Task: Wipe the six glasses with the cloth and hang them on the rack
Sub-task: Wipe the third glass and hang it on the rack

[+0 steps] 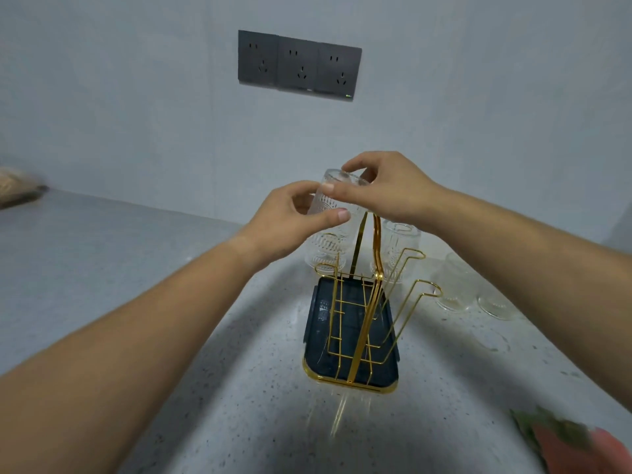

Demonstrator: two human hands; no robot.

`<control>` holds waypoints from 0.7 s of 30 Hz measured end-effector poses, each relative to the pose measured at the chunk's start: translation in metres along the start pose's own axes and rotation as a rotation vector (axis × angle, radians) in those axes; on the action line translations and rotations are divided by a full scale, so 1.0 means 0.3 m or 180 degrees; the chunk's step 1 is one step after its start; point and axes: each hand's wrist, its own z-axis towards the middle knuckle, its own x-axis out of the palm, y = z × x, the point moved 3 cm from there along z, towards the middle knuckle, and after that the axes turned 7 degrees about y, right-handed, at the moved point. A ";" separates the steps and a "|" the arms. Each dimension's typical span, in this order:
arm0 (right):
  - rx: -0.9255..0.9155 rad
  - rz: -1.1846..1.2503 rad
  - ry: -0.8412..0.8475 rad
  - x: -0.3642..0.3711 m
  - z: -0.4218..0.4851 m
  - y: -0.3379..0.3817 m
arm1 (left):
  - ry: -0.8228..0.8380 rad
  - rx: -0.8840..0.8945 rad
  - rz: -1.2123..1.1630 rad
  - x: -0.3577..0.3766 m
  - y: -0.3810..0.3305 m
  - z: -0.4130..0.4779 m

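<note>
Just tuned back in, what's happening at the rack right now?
A person holds a ribbed glass over the gold rack, left hand round its side, right hand pinching its upper end. A hung glass sits on the far left peg, another hung glass on the far right. Two waiting glasses stand on the counter right of the rack.

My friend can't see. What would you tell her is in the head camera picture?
The left hand and right hand hold a clear patterned glass above a gold wire rack on a dark tray. Two glasses already hang on the rack, and two more wait on the speckled counter at the right.
</note>
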 end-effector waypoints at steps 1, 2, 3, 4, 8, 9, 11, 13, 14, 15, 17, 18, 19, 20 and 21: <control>-0.0019 -0.0046 0.0050 0.009 0.001 -0.005 | -0.0017 -0.0012 -0.0050 0.006 0.016 -0.004; -0.0035 -0.0079 0.0099 0.018 0.001 -0.009 | -0.0027 -0.0023 -0.0100 0.013 0.031 -0.008; -0.0044 -0.0099 0.0143 0.024 0.001 -0.013 | -0.0041 -0.0035 -0.0145 0.017 0.044 -0.011; -0.0045 -0.0116 0.0181 0.030 0.002 -0.017 | -0.0056 -0.0046 -0.0172 0.020 0.058 -0.014; 0.0010 -0.0186 0.0366 0.046 0.012 -0.029 | -0.0111 -0.0066 -0.0207 0.032 0.101 -0.024; 0.0038 -0.0236 0.0433 0.048 0.014 -0.031 | -0.0123 -0.0082 -0.0218 0.034 0.111 -0.027; 0.0095 -0.0312 0.0597 0.055 0.018 -0.037 | -0.0149 -0.0103 -0.0209 0.042 0.130 -0.034; 0.0159 -0.0225 0.0778 0.062 0.019 -0.046 | -0.0168 -0.0147 -0.0238 0.051 0.153 -0.041; 0.0178 -0.0180 0.0852 0.066 0.019 -0.049 | -0.0170 -0.0160 -0.0260 0.054 0.163 -0.045; 0.0194 -0.0158 0.0912 0.070 0.020 -0.054 | -0.0164 -0.0174 -0.0278 0.058 0.173 -0.049; 0.0214 -0.0135 0.1004 0.077 0.019 -0.060 | -0.0155 -0.0225 -0.0272 0.066 0.191 -0.057; 0.0221 -0.0124 0.1034 0.081 0.019 -0.061 | -0.0153 -0.0242 -0.0273 0.070 0.197 -0.061; 0.0226 -0.0114 0.1051 0.083 0.019 -0.062 | -0.0158 -0.0249 -0.0292 0.073 0.203 -0.065; 0.0229 -0.0108 0.1059 0.085 0.019 -0.063 | -0.0159 -0.0255 -0.0313 0.077 0.206 -0.069; 0.0236 -0.0103 0.1066 0.086 0.020 -0.064 | -0.0159 -0.0262 -0.0338 0.080 0.210 -0.072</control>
